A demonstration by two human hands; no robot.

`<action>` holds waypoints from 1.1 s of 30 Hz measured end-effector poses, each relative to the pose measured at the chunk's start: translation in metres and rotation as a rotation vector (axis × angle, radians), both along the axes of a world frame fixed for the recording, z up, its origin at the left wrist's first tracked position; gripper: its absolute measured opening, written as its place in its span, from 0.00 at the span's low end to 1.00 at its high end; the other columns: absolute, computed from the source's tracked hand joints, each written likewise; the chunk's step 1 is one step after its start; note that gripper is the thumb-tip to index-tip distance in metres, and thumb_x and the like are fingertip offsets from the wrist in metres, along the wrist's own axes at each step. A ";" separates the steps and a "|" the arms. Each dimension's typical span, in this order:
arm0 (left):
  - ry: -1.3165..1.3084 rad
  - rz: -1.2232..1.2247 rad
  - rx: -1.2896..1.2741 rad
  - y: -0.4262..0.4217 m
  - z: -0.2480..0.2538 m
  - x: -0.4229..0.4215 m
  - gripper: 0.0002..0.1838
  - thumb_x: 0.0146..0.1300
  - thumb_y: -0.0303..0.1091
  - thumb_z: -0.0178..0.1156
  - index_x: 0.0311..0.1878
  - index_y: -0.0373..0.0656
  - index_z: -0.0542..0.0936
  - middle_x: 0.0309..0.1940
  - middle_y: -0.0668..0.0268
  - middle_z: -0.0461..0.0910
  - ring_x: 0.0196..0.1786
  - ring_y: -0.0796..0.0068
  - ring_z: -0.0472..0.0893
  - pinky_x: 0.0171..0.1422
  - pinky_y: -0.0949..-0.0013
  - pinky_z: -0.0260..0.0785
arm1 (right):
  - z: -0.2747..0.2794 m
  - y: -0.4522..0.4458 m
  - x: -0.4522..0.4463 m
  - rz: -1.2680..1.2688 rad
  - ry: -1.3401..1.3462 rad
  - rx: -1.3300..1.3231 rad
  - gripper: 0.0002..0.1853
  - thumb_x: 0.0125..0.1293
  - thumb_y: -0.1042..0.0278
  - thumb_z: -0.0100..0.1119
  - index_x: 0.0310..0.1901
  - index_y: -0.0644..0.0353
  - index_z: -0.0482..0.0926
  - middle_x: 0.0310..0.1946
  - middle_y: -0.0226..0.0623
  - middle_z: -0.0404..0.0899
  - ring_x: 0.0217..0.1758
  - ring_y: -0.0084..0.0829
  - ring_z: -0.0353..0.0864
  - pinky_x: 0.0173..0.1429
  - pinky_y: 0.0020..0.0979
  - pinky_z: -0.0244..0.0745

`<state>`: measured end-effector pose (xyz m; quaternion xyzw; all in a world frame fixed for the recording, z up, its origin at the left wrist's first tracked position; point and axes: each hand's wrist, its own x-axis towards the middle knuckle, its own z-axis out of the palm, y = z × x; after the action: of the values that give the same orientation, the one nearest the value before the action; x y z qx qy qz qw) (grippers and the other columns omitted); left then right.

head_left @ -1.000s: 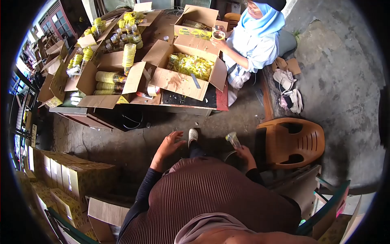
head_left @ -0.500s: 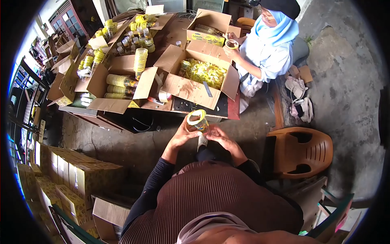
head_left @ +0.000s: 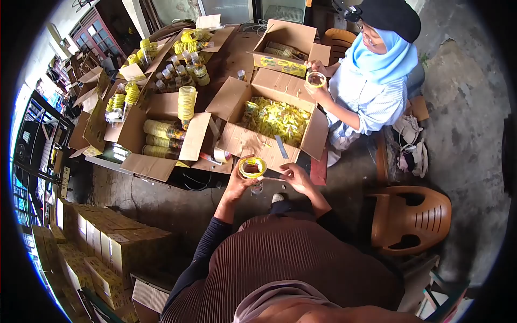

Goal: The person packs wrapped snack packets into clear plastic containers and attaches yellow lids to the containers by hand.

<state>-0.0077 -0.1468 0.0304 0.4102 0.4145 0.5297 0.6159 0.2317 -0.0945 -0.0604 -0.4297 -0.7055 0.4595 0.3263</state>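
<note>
My left hand [head_left: 236, 184] is wrapped round a clear plastic cup [head_left: 252, 168] with a yellow rim, held in front of my body near the table's front edge. The cup's mouth faces up toward me. Just right of the cup, my right hand [head_left: 297, 178] has its fingers bent together. A thin pale line runs between that hand and the cup; whether it is a finger or a strip I cannot tell. Beyond the hands is an open carton [head_left: 231, 116] full of crumpled yellow wrappers [head_left: 277, 119], with a metal ruler [head_left: 281, 146] on its front flap.
Another person [head_left: 371, 81] at the right holds a similar yellow-rimmed cup [head_left: 315, 80]. A carton [head_left: 134, 126] of stacked cups stands left, a lemon-printed carton [head_left: 283, 63] behind. An orange plastic chair [head_left: 412, 220] is at my right; closed cartons [head_left: 116, 237] are stacked lower left.
My right hand has come off the cup and moved a little to the right. The cup in my left hand has turned more upright, its mouth now facing me. The view has shifted slightly.
</note>
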 end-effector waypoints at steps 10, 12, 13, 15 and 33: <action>0.042 0.289 0.036 0.042 0.000 -0.035 0.39 0.51 0.28 0.72 0.66 0.41 0.64 0.51 0.63 0.76 0.54 0.72 0.77 0.58 0.67 0.72 | 0.003 0.088 -0.019 -0.245 -0.624 0.518 0.16 0.53 0.63 0.70 0.41 0.59 0.77 0.39 0.40 0.75 0.47 0.44 0.75 0.51 0.43 0.70; 0.061 0.354 0.035 0.042 -0.008 -0.046 0.37 0.52 0.27 0.71 0.65 0.40 0.66 0.51 0.65 0.76 0.54 0.74 0.77 0.59 0.68 0.71 | -0.006 0.096 -0.021 -0.254 -0.620 0.534 0.16 0.51 0.64 0.71 0.38 0.59 0.77 0.38 0.38 0.75 0.46 0.44 0.75 0.52 0.43 0.69; 0.081 0.386 0.029 0.040 -0.011 -0.051 0.36 0.52 0.28 0.71 0.65 0.40 0.66 0.51 0.65 0.76 0.54 0.74 0.77 0.60 0.68 0.70 | -0.008 0.100 -0.020 -0.225 -0.593 0.432 0.14 0.51 0.65 0.71 0.37 0.59 0.78 0.38 0.38 0.75 0.46 0.43 0.75 0.51 0.42 0.70; 0.115 0.415 0.032 0.036 -0.013 -0.058 0.34 0.55 0.29 0.67 0.65 0.39 0.66 0.53 0.65 0.76 0.55 0.73 0.77 0.61 0.67 0.68 | -0.014 0.109 -0.020 -0.189 -0.564 0.328 0.13 0.51 0.66 0.71 0.36 0.58 0.78 0.38 0.37 0.76 0.46 0.42 0.75 0.51 0.42 0.70; 0.124 0.423 -0.061 0.052 -0.005 -0.086 0.36 0.54 0.32 0.70 0.66 0.37 0.66 0.53 0.63 0.76 0.56 0.73 0.75 0.63 0.67 0.66 | 0.019 0.147 -0.041 -0.392 -0.458 0.170 0.01 0.57 0.73 0.62 0.31 0.58 0.80 0.31 0.41 0.81 0.36 0.42 0.81 0.41 0.40 0.75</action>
<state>-0.0934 -0.0951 0.0251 0.3274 0.5441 0.6080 0.4765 0.1909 0.0526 -0.0411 -0.6210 -0.7004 0.2184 0.2759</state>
